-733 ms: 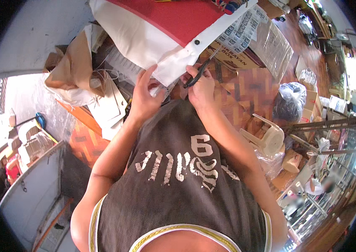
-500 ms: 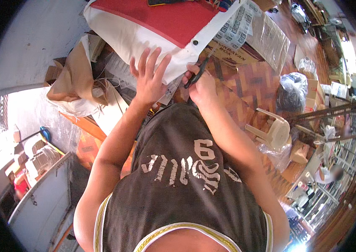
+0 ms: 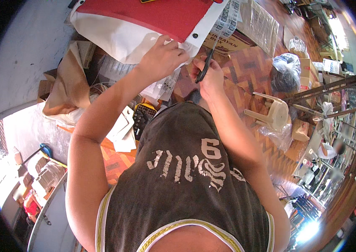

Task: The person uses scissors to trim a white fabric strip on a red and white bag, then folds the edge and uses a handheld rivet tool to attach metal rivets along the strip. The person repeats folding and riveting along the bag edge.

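Left hand [image 3: 163,59] shifts toward 1 o'clock, fingers bent over red-and-white sheet [image 3: 144,19] at 12 o'clock; grip unclear. Right hand [image 3: 211,77] grasps black-handled tool [image 3: 204,69]. Black stud [image 3: 195,35] already in border; what remains, cannot tell.

White sheet [image 3: 108,40], red panel [image 3: 157,19], dark eyelet [image 3: 195,35] near one edge, black-handled scissors [image 3: 203,70] just beside

From here I see a dk slvless jersey [image 3: 178,199] w/ cracked off-wht print [image 3: 186,166] & yel/wht trim [image 3: 188,222] round neck + armholes.
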`<state>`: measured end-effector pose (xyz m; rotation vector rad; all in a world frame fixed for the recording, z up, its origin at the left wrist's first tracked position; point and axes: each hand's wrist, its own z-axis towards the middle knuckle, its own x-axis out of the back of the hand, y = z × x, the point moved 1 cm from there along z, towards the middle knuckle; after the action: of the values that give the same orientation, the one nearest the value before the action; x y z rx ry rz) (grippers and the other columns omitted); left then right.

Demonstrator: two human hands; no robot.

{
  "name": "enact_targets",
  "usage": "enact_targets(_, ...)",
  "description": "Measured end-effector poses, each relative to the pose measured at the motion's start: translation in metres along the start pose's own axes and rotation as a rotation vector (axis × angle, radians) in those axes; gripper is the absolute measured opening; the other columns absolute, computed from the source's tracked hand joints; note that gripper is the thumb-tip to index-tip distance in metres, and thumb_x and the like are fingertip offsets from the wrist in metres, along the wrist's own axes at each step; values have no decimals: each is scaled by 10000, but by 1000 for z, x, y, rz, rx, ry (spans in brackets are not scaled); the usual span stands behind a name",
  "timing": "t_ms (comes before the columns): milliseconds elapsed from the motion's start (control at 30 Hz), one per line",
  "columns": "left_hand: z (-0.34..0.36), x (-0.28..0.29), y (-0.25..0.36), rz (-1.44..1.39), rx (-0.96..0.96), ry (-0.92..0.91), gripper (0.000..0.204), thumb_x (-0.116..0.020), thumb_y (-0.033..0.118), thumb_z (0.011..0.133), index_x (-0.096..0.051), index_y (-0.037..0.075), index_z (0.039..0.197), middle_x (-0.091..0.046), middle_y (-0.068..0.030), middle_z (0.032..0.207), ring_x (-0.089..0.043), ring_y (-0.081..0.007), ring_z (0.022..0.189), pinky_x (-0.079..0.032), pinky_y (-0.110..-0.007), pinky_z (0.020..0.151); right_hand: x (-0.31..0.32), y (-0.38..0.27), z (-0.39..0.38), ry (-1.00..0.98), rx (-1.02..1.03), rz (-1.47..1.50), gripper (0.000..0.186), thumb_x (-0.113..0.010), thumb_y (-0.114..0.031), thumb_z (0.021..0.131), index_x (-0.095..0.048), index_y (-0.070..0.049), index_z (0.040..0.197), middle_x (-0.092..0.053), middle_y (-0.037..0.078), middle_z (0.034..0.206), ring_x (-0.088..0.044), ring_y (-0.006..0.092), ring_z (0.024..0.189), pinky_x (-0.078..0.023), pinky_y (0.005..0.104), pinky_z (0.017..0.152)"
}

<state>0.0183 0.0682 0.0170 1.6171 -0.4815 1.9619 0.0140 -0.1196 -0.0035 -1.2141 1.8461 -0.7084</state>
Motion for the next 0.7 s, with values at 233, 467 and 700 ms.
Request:
enact_targets(233, 14, 13, -36, -157, -14, 12, 338, -660, 49, 738, -647, 125, 1066, -688, -38, 1073, -628, -260, 1056, -446, -434, 994, 16, 1, -16, -62, 21, -243, 439, -763, -61, 853, -520, 17, 1210, -636, 77, 837, -633, 168, 677, -513, 291, 596)
enact_targets(467, 29, 23, -46, -236, -48, -16, 369, -673, 7, 694, -677, 107, 1049, -678, -48, 1060, -623, -280, 1081, -459, -440, 961, 47, 13, -27, -33, 50, -330, 543, -799, -116, 851, -526, 63, 1284, -669, 69, 869, -631, 121, 665, -514, 254, 579)
enact_targets(700, -3, 16, -23, -358, -148, -35, 461, -663, -54, 589, -688, 90, 1026, -661, -73, 1074, -613, -321, 1060, -476, -436, 914, 24, -9, -4, 119, 297, -475, 526, -836, -130, 812, -545, 67, 1203, -655, 58, 849, -635, 126, 773, -513, 262, 644)
